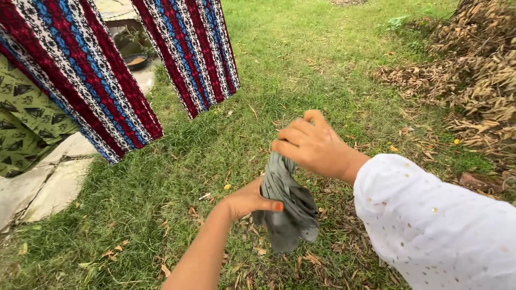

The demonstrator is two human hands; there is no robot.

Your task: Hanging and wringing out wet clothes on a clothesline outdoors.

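A grey-green cloth (pixel 287 212), twisted into a rope, hangs between my two hands over the grass. My right hand (pixel 312 144), in a white sleeve with small gold dots, grips its top end with the fingers curled shut. Below it, my left hand (pixel 248 200) clasps the middle of the cloth, thumb across the front. The cloth's loose lower end droops beneath my left hand.
A red, blue and white striped fabric (pixel 91 70) hangs at the upper left, with a green patterned cloth (pixel 24 123) behind it. Pale concrete slabs (pixel 51 185) lie at the left. A heap of dry leaves and stalks (pixel 473 70) fills the upper right. A dark bowl (pixel 135 60) sits far back.
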